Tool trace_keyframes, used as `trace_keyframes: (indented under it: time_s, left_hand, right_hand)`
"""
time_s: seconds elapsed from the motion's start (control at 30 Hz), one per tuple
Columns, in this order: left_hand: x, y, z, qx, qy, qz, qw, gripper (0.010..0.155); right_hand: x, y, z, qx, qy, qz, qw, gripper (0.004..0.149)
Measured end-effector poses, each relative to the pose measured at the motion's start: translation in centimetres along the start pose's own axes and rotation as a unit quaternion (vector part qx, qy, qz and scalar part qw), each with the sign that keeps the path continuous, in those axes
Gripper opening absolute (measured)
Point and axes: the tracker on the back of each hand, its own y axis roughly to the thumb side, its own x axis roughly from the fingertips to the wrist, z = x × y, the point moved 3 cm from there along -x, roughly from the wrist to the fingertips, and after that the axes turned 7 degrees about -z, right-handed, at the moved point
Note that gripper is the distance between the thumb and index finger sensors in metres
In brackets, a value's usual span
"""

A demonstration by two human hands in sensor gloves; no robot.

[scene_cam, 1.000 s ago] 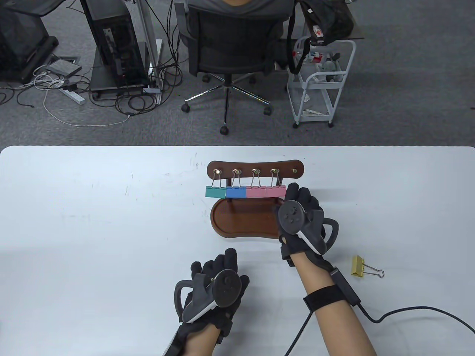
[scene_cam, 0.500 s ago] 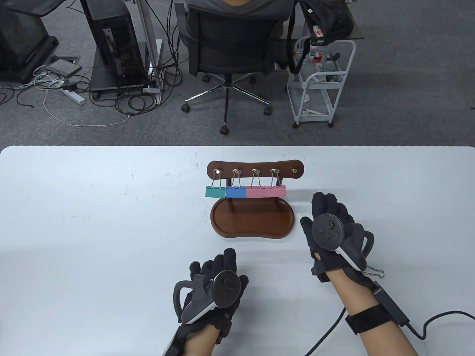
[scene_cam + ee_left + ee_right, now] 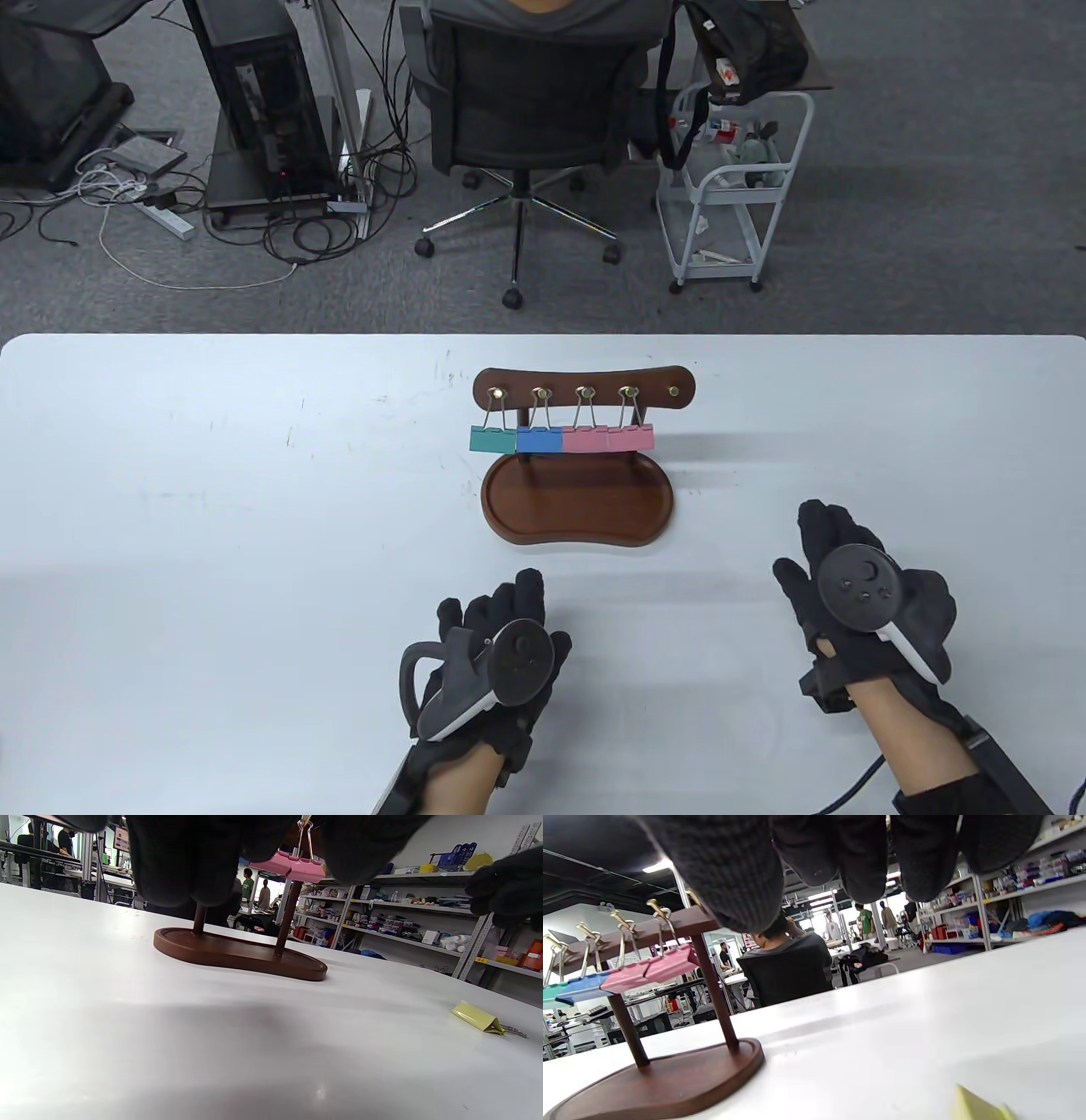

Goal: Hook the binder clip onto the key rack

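Note:
The brown wooden key rack [image 3: 585,384] stands mid-table on its oval base [image 3: 577,514]. A green clip [image 3: 492,439], a blue clip [image 3: 539,440] and two pink clips [image 3: 609,439] hang from its hooks; the rightmost hook [image 3: 674,391] is bare. A yellow binder clip [image 3: 477,1018] lies on the table to the rack's right, hidden under my right hand in the table view; its edge shows in the right wrist view [image 3: 975,1107]. My right hand [image 3: 836,543] hovers above it, fingers spread, holding nothing. My left hand [image 3: 501,620] rests empty on the table in front of the rack.
The white table [image 3: 212,509] stretches wide to the left of the rack. Behind its far edge are an office chair [image 3: 526,110] and a white cart [image 3: 734,187]. A cable runs from my right wrist to the table's front right.
My right hand has drawn back from the rack's right end toward the front right and now covers the yellow clip in the table view. My left hand has not moved.

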Motion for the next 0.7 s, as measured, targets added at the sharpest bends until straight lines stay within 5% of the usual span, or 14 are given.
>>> trace_keyframes:
  time_s: [0.37, 0.7]
  left_hand:
    - [0.0, 0.1, -0.2, 0.003, -0.006, 0.001, 1.0, 0.079]
    - [0.0, 0.2, -0.2, 0.005, -0.009, -0.001, 1.0, 0.079]
  right_hand:
    - [1.2, -5.8, 3.9, -0.041, 0.083, 0.024, 0.995, 0.08]
    - [0.7, -6.4, 6.8, -0.016, 0.156, 0.035, 0.987, 0.089]
